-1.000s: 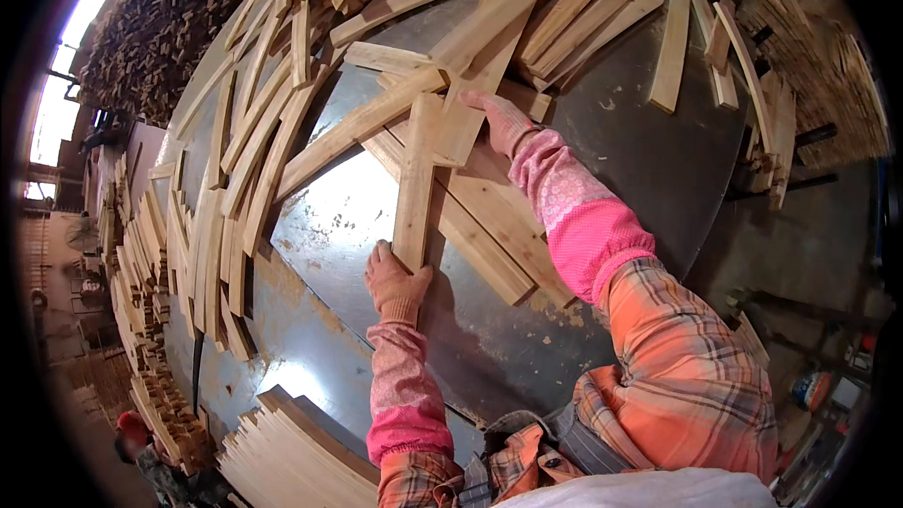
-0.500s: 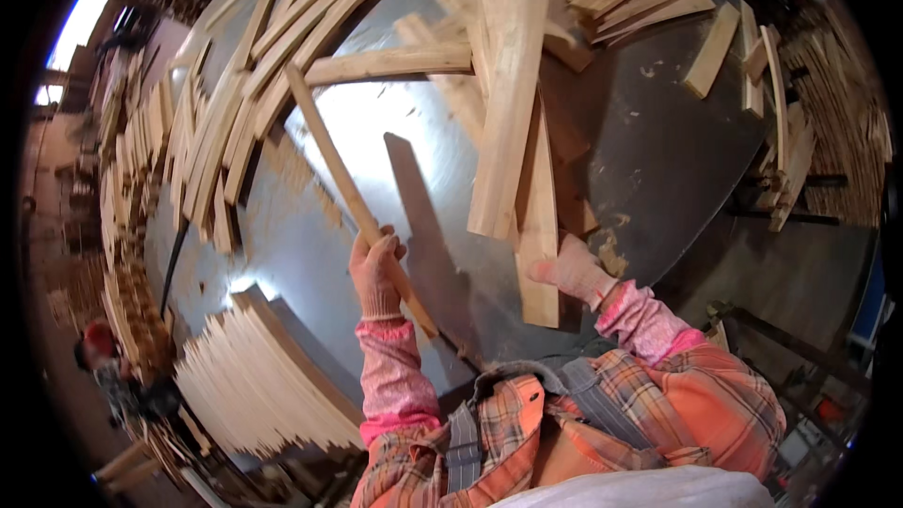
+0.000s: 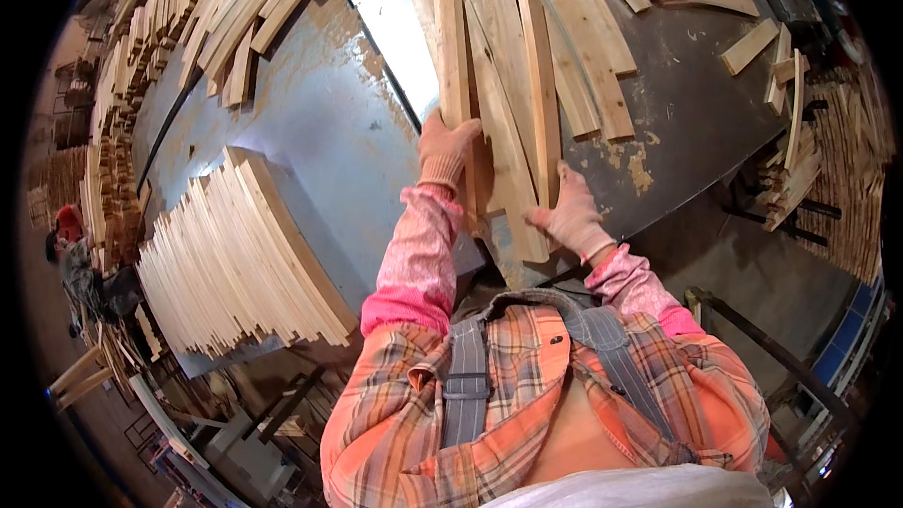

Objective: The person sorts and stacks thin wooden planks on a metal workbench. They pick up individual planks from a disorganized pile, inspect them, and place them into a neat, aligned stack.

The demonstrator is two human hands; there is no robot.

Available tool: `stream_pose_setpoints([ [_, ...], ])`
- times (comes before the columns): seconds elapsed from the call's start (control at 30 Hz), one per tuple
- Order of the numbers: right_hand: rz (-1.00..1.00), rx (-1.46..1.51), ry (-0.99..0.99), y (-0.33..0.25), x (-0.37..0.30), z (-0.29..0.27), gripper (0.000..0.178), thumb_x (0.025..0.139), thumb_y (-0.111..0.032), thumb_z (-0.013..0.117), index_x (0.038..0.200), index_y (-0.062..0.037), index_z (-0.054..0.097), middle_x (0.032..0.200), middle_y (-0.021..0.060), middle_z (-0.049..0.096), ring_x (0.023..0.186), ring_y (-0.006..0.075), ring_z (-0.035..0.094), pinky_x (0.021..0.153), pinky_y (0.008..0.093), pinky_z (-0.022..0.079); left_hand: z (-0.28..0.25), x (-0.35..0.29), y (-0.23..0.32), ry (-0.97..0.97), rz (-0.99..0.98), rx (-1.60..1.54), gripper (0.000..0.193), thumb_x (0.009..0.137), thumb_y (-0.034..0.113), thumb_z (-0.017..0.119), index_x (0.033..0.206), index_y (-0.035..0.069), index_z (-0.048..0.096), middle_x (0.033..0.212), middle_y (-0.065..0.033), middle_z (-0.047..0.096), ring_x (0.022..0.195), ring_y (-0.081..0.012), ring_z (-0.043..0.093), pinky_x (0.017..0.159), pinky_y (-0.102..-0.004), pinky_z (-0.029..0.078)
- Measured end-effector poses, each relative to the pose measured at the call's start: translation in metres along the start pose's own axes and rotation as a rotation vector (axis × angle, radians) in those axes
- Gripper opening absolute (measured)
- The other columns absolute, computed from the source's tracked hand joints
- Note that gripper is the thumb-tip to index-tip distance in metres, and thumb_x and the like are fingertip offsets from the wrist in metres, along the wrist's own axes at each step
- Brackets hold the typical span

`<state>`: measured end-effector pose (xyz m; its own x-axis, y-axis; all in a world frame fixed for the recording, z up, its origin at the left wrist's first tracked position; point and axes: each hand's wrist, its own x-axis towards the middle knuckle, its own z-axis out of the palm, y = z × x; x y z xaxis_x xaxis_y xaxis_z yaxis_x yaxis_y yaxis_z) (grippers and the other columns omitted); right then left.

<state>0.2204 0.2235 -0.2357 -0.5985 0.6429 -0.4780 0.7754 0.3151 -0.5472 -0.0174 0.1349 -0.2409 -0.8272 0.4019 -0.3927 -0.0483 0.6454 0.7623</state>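
Both hands work a small bundle of long wooden slats (image 3: 503, 122) that lies on the grey metal tabletop (image 3: 310, 132), running from the centre of the frame up toward its top edge. The left hand (image 3: 444, 149), in a pale pink knit glove, sits just left of centre with its fingers curled over the left edge of the bundle, gripping the outermost slat. The right hand (image 3: 567, 214), gloved the same way, is a little lower and right of centre, palm down with fingers spread flat on the near ends of the slats, pressing rather than clasping. The near ends of the slats reach the tabletop's front edge, just above the person's plaid shirt.

At the left of the frame a tight stack of curved slats (image 3: 235, 263) stands on edge on the tabletop, fanned like pages, well apart from the hands. More loose slats (image 3: 583, 47) lie spread across the top centre, touching the far end of the bundle, and a few short offcuts (image 3: 750, 45) lie at the upper right. Heaps of wood strips (image 3: 847, 160) fill the floor at the right rim. At the far left rim another person in a red cap (image 3: 68, 224) bends low among more piled wood.
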Motion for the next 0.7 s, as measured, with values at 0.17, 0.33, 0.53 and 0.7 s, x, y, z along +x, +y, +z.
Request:
stream_pose_setpoints([
  [0.17,0.012,0.14,-0.111,0.014,0.011,-0.021,0.096,0.072,-0.037,0.086,0.149,0.0025,0.046,0.135,0.0238,0.061,0.128,0.0352,0.059,0.11,0.042,0.046,0.009,0.001,-0.019,0.007,-0.081,-0.45,0.04,0.083,0.023,0.072,0.117,0.002,0.069,0.092,-0.0073,0.07,0.083,-0.0183,0.066,0.076,-0.0323,0.055],
  [0.33,0.053,0.577,-0.225,0.026,0.005,-0.035,0.068,0.078,-0.015,0.076,0.139,0.0065,0.057,0.112,0.0105,0.071,0.095,0.0146,0.066,0.086,0.0284,0.054,-0.026,-0.006,-0.053,-0.135,-0.163,-0.834,0.025,0.091,0.015,0.062,0.109,-0.001,0.066,0.085,-0.006,0.064,0.074,-0.0177,0.062,0.068,-0.0336,0.055],
  [0.53,-0.091,0.627,-0.319,0.003,-0.024,-0.057,0.071,0.077,-0.011,0.074,0.142,0.0082,0.054,0.116,0.0089,0.068,0.096,0.0139,0.064,0.087,0.028,0.054,-0.055,-0.048,-0.089,-0.143,-0.106,-1.325,0.03,0.095,0.02,0.062,0.115,-0.002,0.062,0.101,-0.0131,0.07,0.086,-0.0262,0.069,0.08,-0.041,0.059],
  [0.7,-0.377,-0.034,-0.383,-0.064,-0.031,0.007,0.081,0.083,-0.038,0.073,0.145,0.0068,0.049,0.126,0.0285,0.066,0.117,0.0366,0.066,0.101,0.0413,0.052,-0.058,-0.081,-0.079,-0.066,-0.137,-0.994,0.041,0.095,0.024,0.067,0.129,0.001,0.063,0.107,-0.0083,0.068,0.089,-0.0189,0.066,0.078,-0.0364,0.057],
])
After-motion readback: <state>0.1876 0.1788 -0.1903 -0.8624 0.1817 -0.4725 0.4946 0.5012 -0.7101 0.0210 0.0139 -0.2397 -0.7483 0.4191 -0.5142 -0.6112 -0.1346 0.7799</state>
